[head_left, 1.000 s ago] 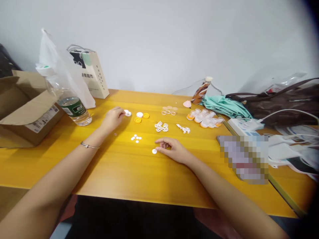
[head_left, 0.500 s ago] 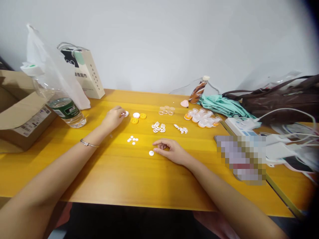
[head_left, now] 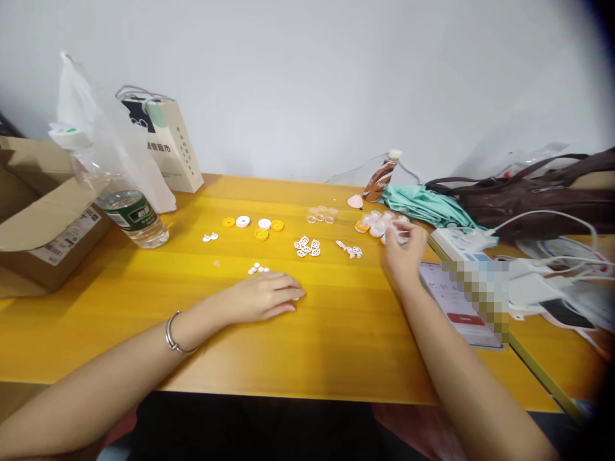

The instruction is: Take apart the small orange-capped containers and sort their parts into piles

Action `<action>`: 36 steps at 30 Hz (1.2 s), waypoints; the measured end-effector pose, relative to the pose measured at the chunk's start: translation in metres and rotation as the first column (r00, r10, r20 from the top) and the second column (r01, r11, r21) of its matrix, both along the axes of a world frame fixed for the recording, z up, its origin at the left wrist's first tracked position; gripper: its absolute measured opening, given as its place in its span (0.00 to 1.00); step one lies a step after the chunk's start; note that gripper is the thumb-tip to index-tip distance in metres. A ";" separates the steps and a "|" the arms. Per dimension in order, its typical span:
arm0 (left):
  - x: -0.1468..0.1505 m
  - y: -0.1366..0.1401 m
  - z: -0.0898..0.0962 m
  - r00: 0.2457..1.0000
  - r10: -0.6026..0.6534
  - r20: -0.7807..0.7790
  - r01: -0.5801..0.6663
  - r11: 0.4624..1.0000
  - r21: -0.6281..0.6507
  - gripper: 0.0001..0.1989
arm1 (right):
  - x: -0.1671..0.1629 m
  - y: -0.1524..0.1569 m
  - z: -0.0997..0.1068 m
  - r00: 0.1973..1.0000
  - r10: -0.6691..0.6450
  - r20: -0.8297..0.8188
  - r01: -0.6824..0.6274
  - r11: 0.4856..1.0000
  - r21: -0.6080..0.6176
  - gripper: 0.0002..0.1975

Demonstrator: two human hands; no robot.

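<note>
My left hand (head_left: 266, 297) is low over the front middle of the table, fingers together and bent down around a small white disc (head_left: 296, 298), mostly hidden beneath them. My right hand (head_left: 406, 248) reaches to the right edge of a cluster of clear domed pieces with orange bases (head_left: 378, 224); its thumb and fingers close on one, partly hidden. Several small white discs (head_left: 257, 265) lie just beyond my left hand. White spoked pieces (head_left: 307, 246) and small white parts (head_left: 354, 251) lie between the hands. Farther back are yellow rings (head_left: 261, 235), white rings (head_left: 243, 221) and clear cups (head_left: 321, 215).
At left stand a cardboard box (head_left: 43, 224), a water bottle (head_left: 132, 214) and a paper bag (head_left: 177, 150). A brown drink bottle (head_left: 381, 178), teal cloth (head_left: 427, 203) and dark bag (head_left: 523, 198) are back right. A phone (head_left: 461, 307) and power strip (head_left: 456, 246) lie by my right forearm.
My left hand has come from the rings at the back left to the white disc in front. My right hand has left that disc and moved right to the domed pieces.
</note>
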State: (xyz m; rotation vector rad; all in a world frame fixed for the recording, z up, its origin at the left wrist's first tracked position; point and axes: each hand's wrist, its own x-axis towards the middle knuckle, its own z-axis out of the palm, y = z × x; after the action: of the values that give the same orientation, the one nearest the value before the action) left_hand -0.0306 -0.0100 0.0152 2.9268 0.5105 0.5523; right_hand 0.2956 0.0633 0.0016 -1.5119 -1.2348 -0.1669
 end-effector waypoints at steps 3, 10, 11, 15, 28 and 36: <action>-0.002 0.004 -0.002 1.000 -0.005 0.010 0.005 1.000 0.009 0.13 | 0.016 0.004 -0.003 0.982 -0.150 0.111 0.160 0.984 -0.083 0.15; -0.001 0.004 -0.001 1.000 -0.009 0.013 0.008 0.997 0.073 0.13 | 0.020 0.009 -0.011 0.969 -0.205 0.135 0.232 0.944 -0.233 0.18; -0.001 0.004 -0.001 1.000 -0.007 0.018 0.006 0.998 0.070 0.13 | 0.021 0.010 -0.012 0.968 -0.209 0.139 0.238 0.943 -0.234 0.18; -0.004 0.008 0.001 0.996 0.017 0.084 -0.022 0.998 0.061 0.12 | 0.030 0.012 -0.016 0.965 -0.186 0.182 0.228 0.941 -0.249 0.17; -0.148 0.088 0.029 0.544 0.836 0.072 -0.839 0.544 0.021 0.09 | 0.025 0.001 0.005 0.986 0.063 0.155 -0.003 0.932 -0.363 0.13; -0.158 0.098 0.010 0.518 0.854 -0.041 -0.855 0.518 -0.016 0.10 | -0.056 -0.053 0.032 0.647 0.743 -0.173 -0.748 0.574 -0.333 0.15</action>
State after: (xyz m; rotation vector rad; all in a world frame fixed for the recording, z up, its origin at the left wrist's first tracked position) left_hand -0.1885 0.0877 0.0254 2.4273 1.9939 0.5483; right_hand 0.2397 0.0105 0.0337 -1.1489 -1.8749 0.6961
